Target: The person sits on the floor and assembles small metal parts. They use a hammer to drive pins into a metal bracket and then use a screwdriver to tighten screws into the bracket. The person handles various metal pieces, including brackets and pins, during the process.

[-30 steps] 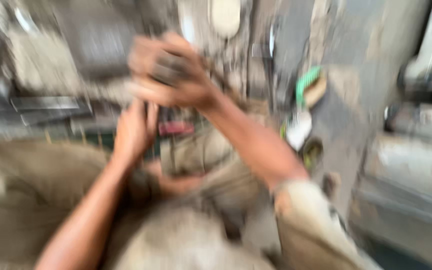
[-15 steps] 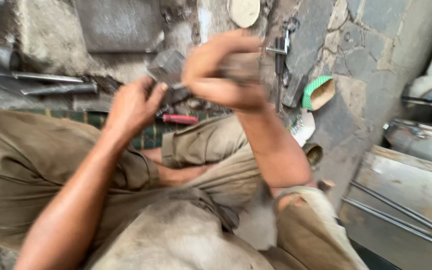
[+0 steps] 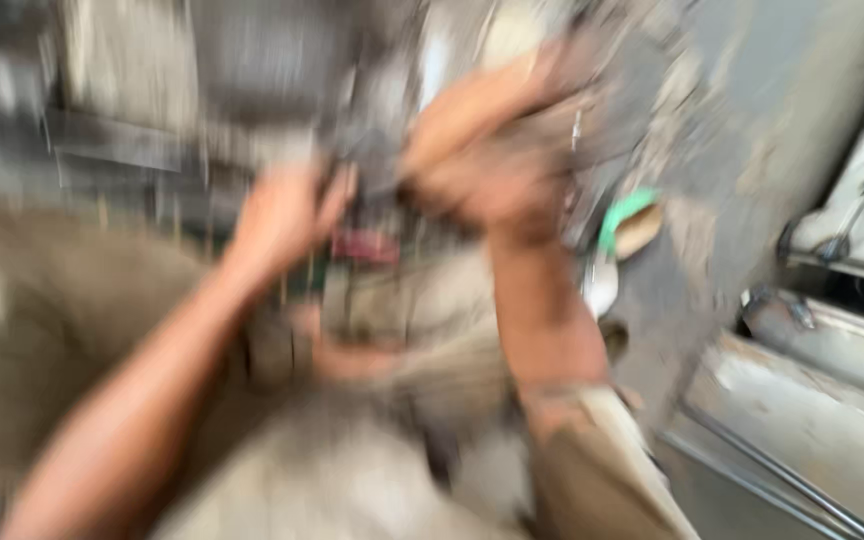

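Dark grey metal part (image 3: 372, 150) up in front of the chest, between both hands, above the lap — badly blurred, so its shape is hard to read; it looks blocky, dull and grimy. Right hand (image 3: 497, 165) is curled over its right side from above, fingers bent round in a closed grip, though whether it holds the part itself or a tool against it I cannot tell. Left hand (image 3: 282, 215) comes in from the lower left, fingers wrapped at the part's lower edge, seemingly steadying it; the blur hides how tight that grip is.

By the look of it, this is the working-on-the-part step: one hand braces, the other bears down or twists. The next move would call for a firm brace from the left and a controlled push from the right.

Just below, a red-handled tool (image 3: 364, 245) lies on the floor beyond the knees. To the right, a green-and-tan scoop (image 3: 630, 218) lies on the grey stone floor (image 3: 722, 200).
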`<action>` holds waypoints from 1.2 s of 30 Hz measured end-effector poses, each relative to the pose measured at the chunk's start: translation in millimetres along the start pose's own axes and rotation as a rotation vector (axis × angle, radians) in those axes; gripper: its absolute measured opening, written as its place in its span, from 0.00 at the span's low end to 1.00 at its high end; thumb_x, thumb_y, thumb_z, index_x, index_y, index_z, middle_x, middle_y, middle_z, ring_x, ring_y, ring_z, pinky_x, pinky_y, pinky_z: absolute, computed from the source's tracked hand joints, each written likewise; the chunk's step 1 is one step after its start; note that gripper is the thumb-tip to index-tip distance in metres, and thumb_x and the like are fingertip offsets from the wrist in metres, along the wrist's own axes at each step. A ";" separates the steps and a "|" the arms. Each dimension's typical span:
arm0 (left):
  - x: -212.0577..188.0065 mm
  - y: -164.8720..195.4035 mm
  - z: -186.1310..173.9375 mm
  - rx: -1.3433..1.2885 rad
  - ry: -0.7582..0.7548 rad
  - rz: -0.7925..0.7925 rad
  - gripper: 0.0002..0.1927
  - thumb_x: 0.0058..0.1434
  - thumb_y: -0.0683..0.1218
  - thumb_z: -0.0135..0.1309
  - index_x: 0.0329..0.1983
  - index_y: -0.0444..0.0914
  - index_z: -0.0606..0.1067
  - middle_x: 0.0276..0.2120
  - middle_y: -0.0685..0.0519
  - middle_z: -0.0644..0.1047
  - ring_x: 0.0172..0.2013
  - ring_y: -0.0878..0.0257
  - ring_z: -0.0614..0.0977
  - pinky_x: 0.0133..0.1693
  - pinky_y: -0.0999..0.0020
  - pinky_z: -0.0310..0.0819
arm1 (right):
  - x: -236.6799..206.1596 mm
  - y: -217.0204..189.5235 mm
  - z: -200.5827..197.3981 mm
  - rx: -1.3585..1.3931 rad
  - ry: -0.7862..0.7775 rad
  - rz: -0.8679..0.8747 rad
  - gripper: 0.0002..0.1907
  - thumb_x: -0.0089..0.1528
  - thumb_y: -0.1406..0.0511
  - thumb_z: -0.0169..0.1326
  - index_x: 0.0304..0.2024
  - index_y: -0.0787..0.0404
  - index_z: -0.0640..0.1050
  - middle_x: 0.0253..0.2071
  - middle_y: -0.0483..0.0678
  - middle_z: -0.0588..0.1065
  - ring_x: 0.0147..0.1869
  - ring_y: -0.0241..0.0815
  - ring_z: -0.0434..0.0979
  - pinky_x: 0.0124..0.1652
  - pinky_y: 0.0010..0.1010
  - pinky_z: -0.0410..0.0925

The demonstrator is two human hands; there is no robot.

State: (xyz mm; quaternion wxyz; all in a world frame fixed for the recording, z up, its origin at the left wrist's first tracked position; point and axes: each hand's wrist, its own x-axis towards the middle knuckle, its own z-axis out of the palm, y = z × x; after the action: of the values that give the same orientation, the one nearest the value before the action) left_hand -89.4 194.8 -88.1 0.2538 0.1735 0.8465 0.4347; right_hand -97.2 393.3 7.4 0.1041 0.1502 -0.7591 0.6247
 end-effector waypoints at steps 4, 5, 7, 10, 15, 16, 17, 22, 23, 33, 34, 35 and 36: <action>-3.8 -2.8 3.8 -0.025 -0.013 0.056 0.19 0.67 0.57 0.53 0.45 0.35 0.77 0.38 0.34 0.79 0.38 0.35 0.79 0.39 0.42 0.73 | -0.1 8.6 17.0 -0.081 -0.049 0.090 0.15 0.67 0.58 0.57 0.47 0.59 0.70 0.40 0.46 0.69 0.41 0.39 0.69 0.45 0.30 0.66; 9.4 -1.0 -0.8 -0.001 0.161 0.246 0.21 0.67 0.56 0.52 0.48 0.33 0.77 0.41 0.31 0.78 0.40 0.34 0.79 0.39 0.43 0.74 | 1.5 7.1 16.5 -0.078 -0.038 0.038 0.15 0.67 0.58 0.57 0.47 0.59 0.70 0.40 0.46 0.69 0.41 0.39 0.69 0.45 0.30 0.66; -3.1 -2.0 3.2 0.016 0.412 0.432 0.26 0.68 0.56 0.49 0.54 0.29 0.75 0.49 0.26 0.76 0.44 0.33 0.79 0.41 0.47 0.75 | 0.3 8.8 10.0 -0.048 0.114 -0.044 0.15 0.67 0.58 0.57 0.47 0.59 0.70 0.40 0.46 0.69 0.42 0.39 0.69 0.45 0.29 0.67; -10.8 -3.2 5.2 -0.016 -0.094 -0.109 0.24 0.75 0.60 0.49 0.43 0.34 0.76 0.39 0.33 0.78 0.42 0.36 0.80 0.42 0.42 0.73 | -10.9 16.2 28.7 -0.143 0.113 0.103 0.15 0.67 0.58 0.58 0.47 0.59 0.70 0.41 0.46 0.69 0.42 0.39 0.70 0.46 0.29 0.67; -3.6 -2.6 -0.7 -0.041 -0.067 -0.007 0.22 0.74 0.59 0.50 0.42 0.34 0.76 0.37 0.34 0.79 0.37 0.37 0.81 0.41 0.43 0.74 | -2.5 9.1 11.2 -0.064 0.278 -0.048 0.15 0.66 0.58 0.59 0.48 0.59 0.71 0.41 0.46 0.70 0.44 0.38 0.70 0.47 0.29 0.67; -11.8 -6.7 4.8 -0.011 -0.030 0.002 0.23 0.76 0.59 0.50 0.41 0.33 0.76 0.37 0.33 0.78 0.39 0.34 0.79 0.40 0.41 0.73 | -1.5 16.3 14.1 -0.108 0.265 0.023 0.16 0.66 0.58 0.59 0.48 0.59 0.71 0.41 0.46 0.70 0.44 0.38 0.70 0.48 0.29 0.67; -26.3 -8.6 9.8 -0.034 0.002 0.020 0.22 0.74 0.58 0.51 0.42 0.33 0.76 0.37 0.33 0.78 0.38 0.35 0.79 0.39 0.41 0.73 | -6.2 19.7 25.7 -0.152 0.169 0.079 0.16 0.66 0.58 0.59 0.48 0.59 0.71 0.42 0.46 0.70 0.44 0.38 0.70 0.48 0.29 0.67; -13.6 -12.2 16.5 0.015 0.107 0.085 0.19 0.72 0.55 0.53 0.46 0.33 0.77 0.36 0.33 0.78 0.35 0.34 0.78 0.36 0.41 0.72 | 0.1 3.1 -1.9 0.005 0.066 -0.008 0.16 0.66 0.58 0.60 0.49 0.59 0.71 0.42 0.45 0.71 0.45 0.38 0.71 0.49 0.28 0.68; -33.1 -12.9 23.1 0.028 -0.025 -0.018 0.18 0.71 0.55 0.53 0.44 0.33 0.77 0.36 0.34 0.79 0.36 0.35 0.79 0.38 0.42 0.74 | -1.3 6.4 0.1 -0.002 0.028 0.067 0.16 0.66 0.58 0.60 0.49 0.59 0.71 0.42 0.45 0.71 0.46 0.38 0.71 0.50 0.28 0.68; -6.6 10.9 -4.1 -0.084 0.111 0.060 0.21 0.71 0.57 0.53 0.45 0.32 0.78 0.37 0.31 0.78 0.38 0.35 0.82 0.42 0.42 0.75 | -0.6 10.0 -2.1 -0.017 -0.106 0.056 0.17 0.65 0.58 0.61 0.50 0.58 0.72 0.44 0.45 0.72 0.48 0.38 0.72 0.52 0.28 0.69; -3.7 12.3 -5.7 -0.125 0.129 0.077 0.22 0.68 0.56 0.54 0.47 0.32 0.78 0.37 0.30 0.78 0.37 0.36 0.82 0.42 0.42 0.75 | 2.8 12.2 -6.3 -0.001 -0.086 -0.038 0.17 0.65 0.59 0.61 0.50 0.58 0.72 0.44 0.45 0.72 0.49 0.38 0.72 0.53 0.27 0.69; -1.0 12.3 -5.4 -0.079 0.112 0.067 0.22 0.70 0.57 0.53 0.44 0.32 0.77 0.37 0.31 0.78 0.38 0.35 0.81 0.42 0.42 0.74 | 1.3 13.2 -8.2 0.035 -0.059 -0.078 0.17 0.65 0.59 0.61 0.50 0.58 0.72 0.44 0.45 0.72 0.49 0.38 0.72 0.53 0.27 0.69; -2.1 10.9 -3.3 -0.042 0.066 -0.006 0.23 0.72 0.58 0.52 0.41 0.33 0.77 0.37 0.32 0.79 0.39 0.34 0.80 0.42 0.41 0.73 | -12.0 9.8 -1.3 0.066 -0.046 0.046 0.18 0.64 0.60 0.63 0.50 0.59 0.71 0.43 0.44 0.72 0.46 0.36 0.73 0.50 0.26 0.69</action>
State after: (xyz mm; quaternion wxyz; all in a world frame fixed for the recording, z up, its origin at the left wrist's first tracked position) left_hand -88.8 197.7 -76.9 0.2306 0.1512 0.8457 0.4569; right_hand -89.5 397.4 -5.5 0.0671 0.1503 -0.7437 0.6479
